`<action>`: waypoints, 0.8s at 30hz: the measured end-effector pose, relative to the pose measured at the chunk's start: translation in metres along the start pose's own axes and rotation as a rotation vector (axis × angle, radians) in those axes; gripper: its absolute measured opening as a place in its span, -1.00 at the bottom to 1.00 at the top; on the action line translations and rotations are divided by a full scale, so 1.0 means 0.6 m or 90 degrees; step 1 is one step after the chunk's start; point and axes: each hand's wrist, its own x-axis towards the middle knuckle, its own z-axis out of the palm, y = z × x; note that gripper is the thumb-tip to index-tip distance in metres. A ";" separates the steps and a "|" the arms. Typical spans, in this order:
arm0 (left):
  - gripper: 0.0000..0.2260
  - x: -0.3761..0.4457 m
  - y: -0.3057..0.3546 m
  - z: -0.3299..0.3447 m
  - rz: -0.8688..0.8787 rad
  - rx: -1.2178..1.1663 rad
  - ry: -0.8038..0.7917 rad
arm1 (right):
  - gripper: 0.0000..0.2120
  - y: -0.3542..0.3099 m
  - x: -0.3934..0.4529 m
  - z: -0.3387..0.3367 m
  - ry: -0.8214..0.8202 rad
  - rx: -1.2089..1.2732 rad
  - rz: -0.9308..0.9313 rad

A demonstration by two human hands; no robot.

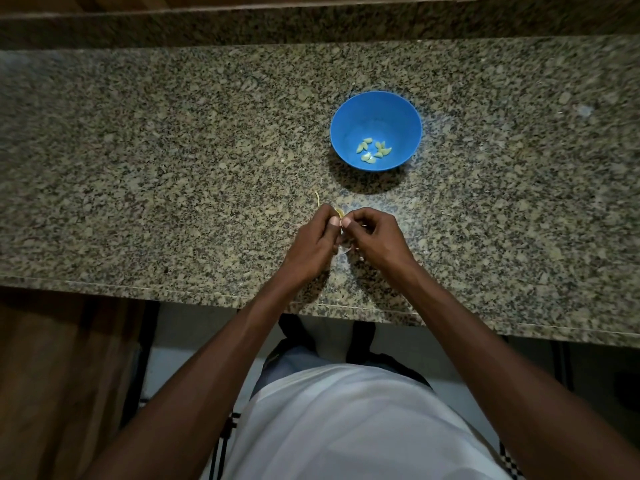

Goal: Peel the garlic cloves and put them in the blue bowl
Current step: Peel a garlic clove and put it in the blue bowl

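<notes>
I see a small yellow garlic clove (339, 213) pinched between both thumbs, and the round blue bowl (349, 119) holds several peeled cloves (374, 151).

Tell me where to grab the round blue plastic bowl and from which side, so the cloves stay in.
Probably best to grip the blue plastic bowl at its rim, on the right-hand edge, coming from above with the right hand. It stands upright and open on the speckled granite counter, and the peeled garlic cloves lie low at the bottom, clear of the rim.
</notes>
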 end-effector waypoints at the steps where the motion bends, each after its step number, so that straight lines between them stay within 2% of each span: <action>1: -0.79 0.001 0.002 0.004 0.005 0.020 0.012 | -0.86 0.000 0.000 0.001 0.004 0.000 -0.001; 6: -0.80 0.004 0.009 0.024 0.015 0.097 0.078 | -0.80 -0.004 -0.004 0.003 0.000 0.125 0.056; 8: -0.79 0.006 0.010 0.029 0.016 0.098 0.090 | -0.83 -0.005 -0.004 0.002 0.012 0.150 0.065; 14: -0.77 0.006 0.015 0.038 -0.042 0.036 0.084 | -0.90 -0.003 0.002 0.003 0.042 0.031 -0.013; 17: -0.70 0.010 0.015 0.034 -0.100 -0.055 0.074 | -0.92 -0.007 0.002 0.005 0.047 -0.004 -0.047; 21: -0.76 0.012 0.014 0.022 -0.156 -0.097 0.019 | -0.95 -0.001 0.000 0.004 0.040 -0.029 -0.069; 24: -0.66 0.014 0.006 0.017 -0.180 -0.116 -0.011 | -0.94 0.008 0.003 0.006 0.034 -0.035 -0.071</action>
